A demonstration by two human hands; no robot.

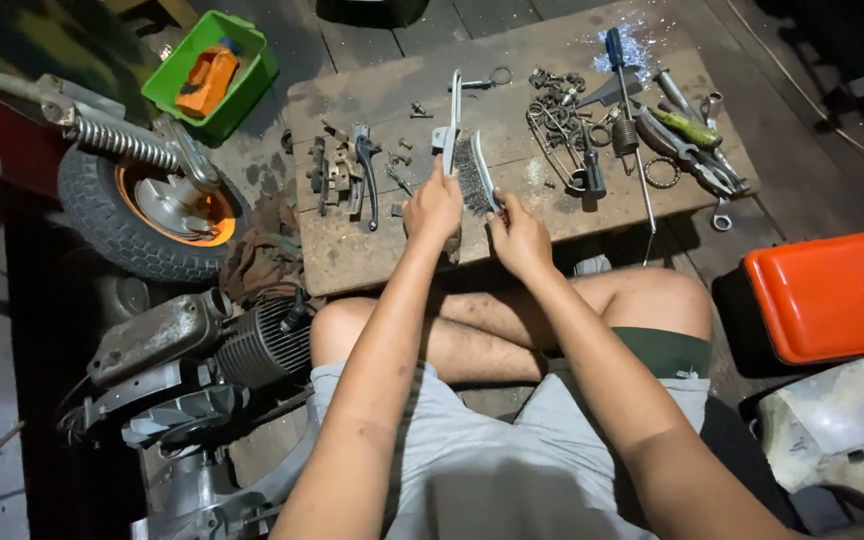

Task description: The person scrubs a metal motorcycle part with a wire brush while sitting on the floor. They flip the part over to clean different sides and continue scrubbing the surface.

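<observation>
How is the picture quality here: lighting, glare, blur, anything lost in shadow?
Head view: light falls mainly on the wooden board and forearms; the floor at the left edge and top right corner sinks into shadow. Left hand, right hand and the wire brush are sharp, with no motion blur. Mild glare on the orange toolbox. Slight wide-angle stretch at the edges.

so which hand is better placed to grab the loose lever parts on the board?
Left, probably. The left hand holds the flat metal part nearest the lever parts, which lie just to its left on the board. The right hand holds the wire brush on the far side.
</observation>
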